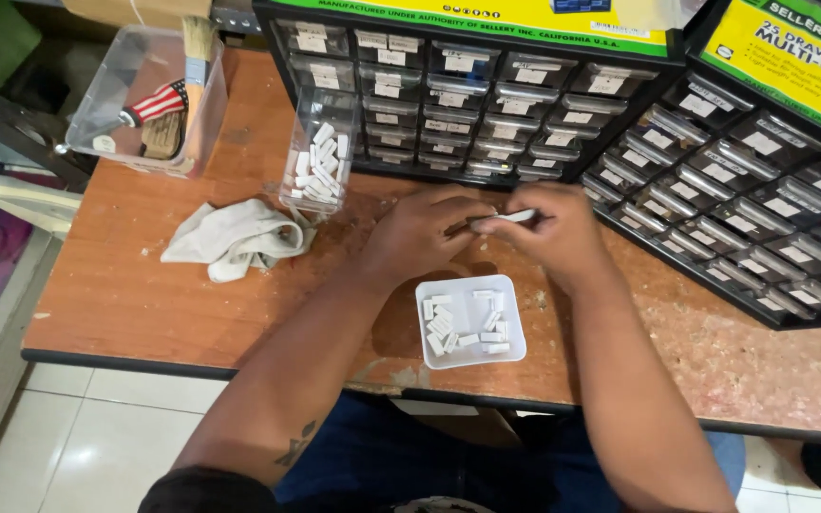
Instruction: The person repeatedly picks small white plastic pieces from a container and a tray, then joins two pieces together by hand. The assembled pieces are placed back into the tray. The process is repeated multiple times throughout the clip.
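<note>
So both hands meet right behind the little white square tray (515,328), which sits near the front edge of the worn wooden table (125,294). The left hand (425,233) is curled closed, fingers pinched on one end of a thin white strip-like piece (505,218). The right hand (548,228) is closed on the other end of that same piece, so it's held between the two, just above the tabletop and a bit behind the tray. Can't really tell what the piece is, it's tiny.

The tray has a bunch of small white rectangular bits lying loose in it. Further back and left of the tray there's a clear drawer (320,157) pulled out and full of the same white bits, with a crumpled white cloth (235,237) to its left. Directly behind the tray is a black multi-drawer parts cabinet (467,95), and a second one (762,180) angles off to the tray's right.
</note>
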